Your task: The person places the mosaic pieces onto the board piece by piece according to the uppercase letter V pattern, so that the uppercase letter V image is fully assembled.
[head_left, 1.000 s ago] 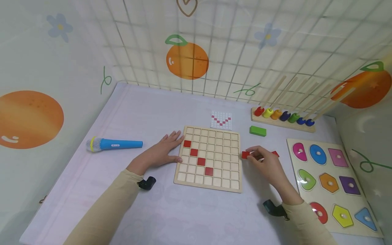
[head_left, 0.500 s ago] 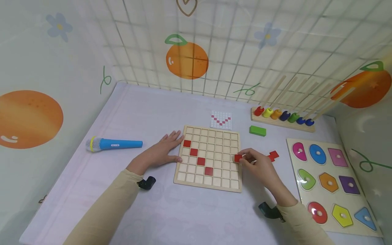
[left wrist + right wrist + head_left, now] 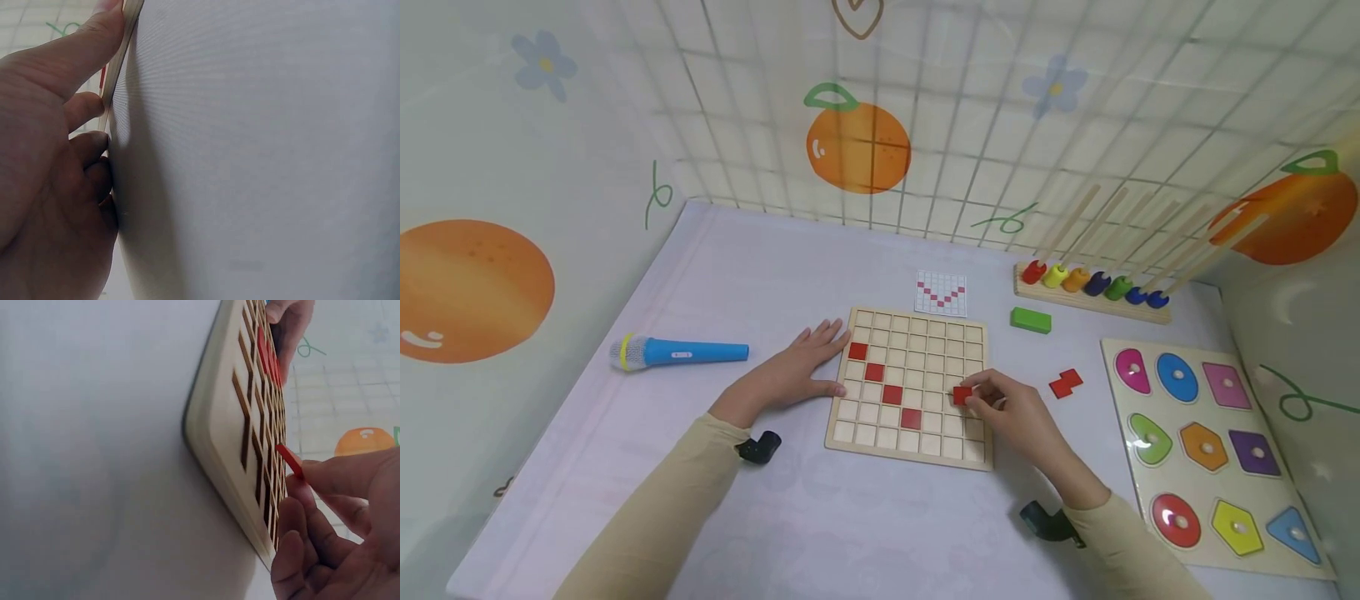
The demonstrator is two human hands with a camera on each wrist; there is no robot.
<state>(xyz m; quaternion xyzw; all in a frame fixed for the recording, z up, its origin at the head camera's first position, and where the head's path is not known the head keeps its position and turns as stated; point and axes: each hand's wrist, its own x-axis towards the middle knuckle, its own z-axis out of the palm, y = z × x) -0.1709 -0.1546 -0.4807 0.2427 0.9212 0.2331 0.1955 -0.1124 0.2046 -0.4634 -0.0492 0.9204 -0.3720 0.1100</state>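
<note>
A wooden grid board (image 3: 895, 443) lies on the table, with several red square tiles (image 3: 892, 395) set in a slanting line down from its upper left. My left hand (image 3: 793, 367) rests at the board's left edge, fingers spread and touching the rim. Between thumb and fingertips, my right hand (image 3: 1018, 417) pinches a red square tile (image 3: 962, 396) over the right part of the board. From the right wrist view, that held tile (image 3: 289, 460) is tilted, just above the cells. Two more red tiles (image 3: 1062, 388) lie on the table right of the board.
Behind the board lies a pattern card (image 3: 942, 294) with a pink V of squares. A green block (image 3: 1031, 320), a bead stand (image 3: 1093, 293) and a shape puzzle (image 3: 1206, 483) are at the right. A blue toy microphone (image 3: 696, 352) lies at the left.
My right hand has carried the pinched red tile leftward from beside the board to over its right-hand cells. The loose red tiles are now uncovered. My left hand has stayed put.
</note>
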